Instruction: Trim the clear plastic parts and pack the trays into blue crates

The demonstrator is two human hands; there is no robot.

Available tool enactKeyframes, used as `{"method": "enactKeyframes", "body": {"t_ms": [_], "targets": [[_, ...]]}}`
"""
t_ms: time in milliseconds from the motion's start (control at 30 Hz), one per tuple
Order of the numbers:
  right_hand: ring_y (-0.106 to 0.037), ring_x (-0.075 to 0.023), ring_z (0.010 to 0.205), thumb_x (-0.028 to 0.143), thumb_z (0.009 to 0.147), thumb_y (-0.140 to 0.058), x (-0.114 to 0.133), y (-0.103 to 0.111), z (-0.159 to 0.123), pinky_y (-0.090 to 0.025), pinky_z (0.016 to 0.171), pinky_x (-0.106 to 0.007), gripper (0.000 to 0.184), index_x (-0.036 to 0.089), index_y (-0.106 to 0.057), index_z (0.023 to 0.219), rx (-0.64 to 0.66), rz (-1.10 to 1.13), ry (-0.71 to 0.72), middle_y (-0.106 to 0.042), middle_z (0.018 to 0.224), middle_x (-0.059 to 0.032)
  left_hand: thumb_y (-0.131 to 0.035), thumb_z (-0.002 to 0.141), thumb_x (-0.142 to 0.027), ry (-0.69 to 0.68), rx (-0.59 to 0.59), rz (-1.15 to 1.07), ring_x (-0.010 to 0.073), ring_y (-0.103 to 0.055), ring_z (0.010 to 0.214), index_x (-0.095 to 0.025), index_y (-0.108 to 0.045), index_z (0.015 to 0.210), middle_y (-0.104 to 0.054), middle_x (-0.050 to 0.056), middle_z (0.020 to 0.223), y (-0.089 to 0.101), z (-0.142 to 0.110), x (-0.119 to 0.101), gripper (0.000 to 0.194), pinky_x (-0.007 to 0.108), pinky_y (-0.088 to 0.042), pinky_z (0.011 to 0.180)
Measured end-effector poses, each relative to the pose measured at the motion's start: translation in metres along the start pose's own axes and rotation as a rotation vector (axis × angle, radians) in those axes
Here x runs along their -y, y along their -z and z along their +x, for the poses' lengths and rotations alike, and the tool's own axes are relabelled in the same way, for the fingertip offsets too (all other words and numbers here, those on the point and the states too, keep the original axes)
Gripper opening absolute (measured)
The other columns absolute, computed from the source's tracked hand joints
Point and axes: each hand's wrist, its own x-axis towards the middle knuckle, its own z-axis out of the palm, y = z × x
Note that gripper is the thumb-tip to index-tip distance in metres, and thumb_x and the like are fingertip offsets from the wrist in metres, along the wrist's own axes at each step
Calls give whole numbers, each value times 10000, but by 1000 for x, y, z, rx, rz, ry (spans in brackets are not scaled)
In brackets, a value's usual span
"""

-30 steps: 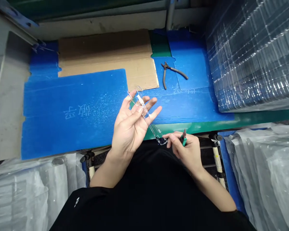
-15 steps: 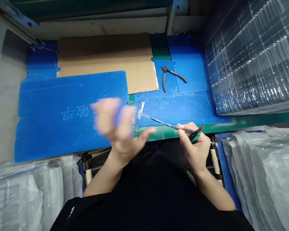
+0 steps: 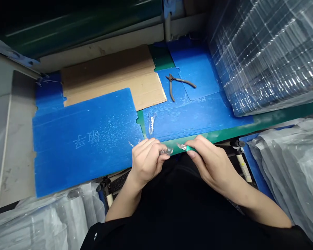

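My left hand (image 3: 147, 161) is closed around a clear plastic piece (image 3: 168, 151), whose end sticks out past the thumb and forefinger; the rest is hidden in the fist. Facing it, my right hand (image 3: 211, 158) grips a green-handled craft knife (image 3: 184, 147). The knife's blade points left toward the plastic end, with a small gap between them. Just beyond my left hand, a small transparent plastic part (image 3: 151, 124) lies on the blue sheet. Part of another clear strip (image 3: 131, 143) shows beside my left knuckles.
Cutting pliers (image 3: 172, 78) lie splayed on the blue sheeting (image 3: 198, 114). A brown cardboard sheet (image 3: 106, 73) is at the back left. A tall wrapped stack of clear trays (image 3: 266, 62) stands at the right. Bagged, translucent bundles (image 3: 297, 156) flank my body below the bench.
My left hand has come down from a blurred, open reach and closed on the clear piece. The knife has swung round to point left, and the long clear strip no longer shows in my right hand.
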Motion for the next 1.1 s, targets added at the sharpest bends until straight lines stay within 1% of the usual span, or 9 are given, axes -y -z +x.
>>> {"method": "enactKeyframes", "body": {"t_ms": [100, 200, 300, 467, 633, 733, 967, 1033, 1100], "targets": [[-584, -126, 663, 260, 1180, -483, 4, 2, -3, -456, 617, -284, 210, 166, -669, 1206, -12, -91, 52, -627, 919, -28, -458, 1173, -409, -18, -24, 50, 147, -467, 592, -195, -579, 950, -620, 8, 712, 2, -2, 4, 331, 325, -314, 600], [-578, -125, 633, 267, 1180, -486, 8, 4, -5, -440, 583, -288, 237, 151, -689, 1209, -29, -149, 107, -631, 898, -30, -466, 1171, -409, -38, -29, 92, 145, -471, 581, -195, -577, 936, -619, 9, 702, 3, 0, 4, 337, 332, -300, 588], [-586, -127, 622, 275, 1179, -492, 11, 5, -5, -433, 563, -298, 259, 141, -711, 1208, -30, -186, 123, -648, 902, -34, -477, 1169, -408, -58, -16, 110, 146, -484, 581, -198, -573, 925, -635, 13, 706, 3, 2, 4, 336, 336, -295, 582], [-596, -134, 635, 272, 1178, -492, 10, 7, -4, -438, 575, -306, 253, 150, -714, 1192, -7, -184, 117, -638, 899, -32, -515, 1158, -410, -74, -10, 132, 146, -472, 573, -199, -577, 924, -637, 12, 691, 4, 1, 5, 322, 339, -281, 577], [-583, -134, 636, 290, 1188, -465, 9, 11, -4, -441, 590, -304, 276, 171, -707, 1130, 30, -157, 89, -610, 869, -22, -444, 1180, -398, -100, -5, 172, 142, -486, 568, -201, -566, 893, -629, 15, 674, 6, 1, 6, 369, 338, -274, 571], [-580, -133, 629, 293, 1189, -462, 8, 13, -6, -433, 582, -310, 277, 179, -708, 1130, 40, -167, 72, -596, 856, -14, -447, 1181, -393, -111, 1, 189, 137, -499, 567, -201, -569, 889, -631, 9, 670, 6, 2, 4, 370, 333, -274, 567], [-579, -138, 619, 307, 1182, -486, 5, 10, -10, -369, 549, -340, 266, 180, -714, 1132, -6, -282, 73, -613, 865, -18, -495, 1170, -395, -111, 19, 185, 129, -519, 574, -197, -579, 882, -663, 1, 696, 6, 3, 1, 359, 333, -283, 554], [-559, -135, 596, 318, 1180, -496, 2, 9, -9, -349, 535, -342, 266, 183, -716, 1113, -40, -317, 61, -614, 853, -15, -493, 1170, -406, -110, 30, 160, 127, -512, 564, -196, -585, 892, -646, -5, 677, 7, 2, -2, 361, 338, -280, 556], [-564, -138, 604, 322, 1178, -503, -3, 8, -6, -356, 539, -336, 261, 185, -716, 1111, -74, -333, 33, -622, 854, -16, -503, 1166, -419, -119, 48, 125, 127, -493, 548, -195, -588, 898, -617, -13, 650, 7, 2, -6, 359, 344, -277, 558]]}}
